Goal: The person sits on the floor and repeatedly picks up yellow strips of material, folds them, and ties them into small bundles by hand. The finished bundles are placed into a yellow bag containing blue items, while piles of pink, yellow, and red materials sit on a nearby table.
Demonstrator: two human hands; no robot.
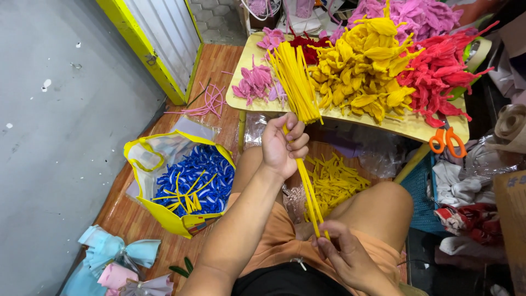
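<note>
- Here, the left hand (283, 145) is clamped around a bundle of yellow stems (298, 87); the right hand (350, 257) pinches the bundle's lower end.
- Left of that fist, a yellow bag (164, 216) holds blue pieces.
- Beyond it, a yellow table (416, 127) carries yellow petals (361, 66), red petals (438, 71) and orange scissors (446, 141).
- Wooden floor (123, 214) lies beneath.

Seated person, head view. The left hand (284, 143) is raised with the forearm extended forward, its fingers (298, 143) curled into a closed fist and the thumb uppermost. The right hand (350, 259) lies low near the lap, palm turned inward, its fingertips (327, 231) pinched together. The 2 hands are well apart, left above right. Both knees are bent outward.
</note>
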